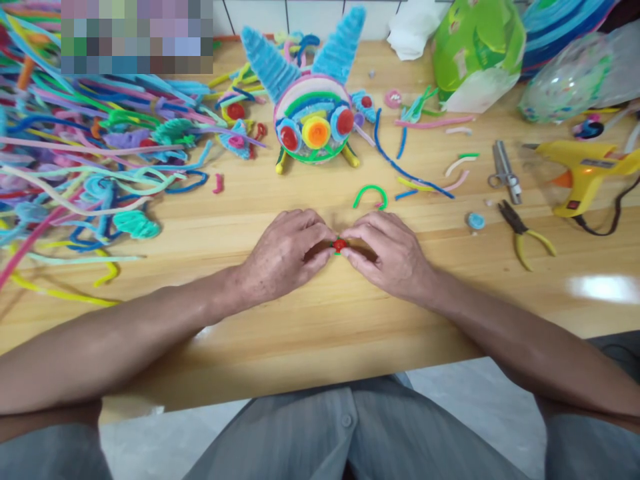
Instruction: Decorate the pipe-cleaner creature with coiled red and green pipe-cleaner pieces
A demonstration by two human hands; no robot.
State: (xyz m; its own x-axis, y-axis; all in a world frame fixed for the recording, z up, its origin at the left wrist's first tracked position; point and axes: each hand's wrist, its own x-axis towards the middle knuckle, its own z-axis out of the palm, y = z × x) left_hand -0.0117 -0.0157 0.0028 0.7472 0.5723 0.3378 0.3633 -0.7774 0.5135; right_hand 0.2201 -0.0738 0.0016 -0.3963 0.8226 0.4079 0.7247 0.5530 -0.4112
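Both hands meet over the middle of the wooden table, fingertips closed on a small red coil with a green edge [339, 246], which looks like wound pipe cleaner. My left hand [287, 250] pinches its left side between thumb and fingers. From the opposite side, my right hand [393, 253] grips it the same way. Fingertips cover part of the coil. Just beyond the hands lies a curved green pipe cleaner [371, 189]. Farther back stands a round pipe-cleaner creature [313, 127] with blue ears, red eyes and a yellow-orange nose.
Heaped pipe cleaners [125, 140] cover the left side. To the right lie pliers [523, 237], folding scissors [506, 172], a small blue coil [476, 221] and a yellow glue gun [583, 173]. A green bag [477, 47] stands at the back. The table's front edge [310, 393] runs before me.
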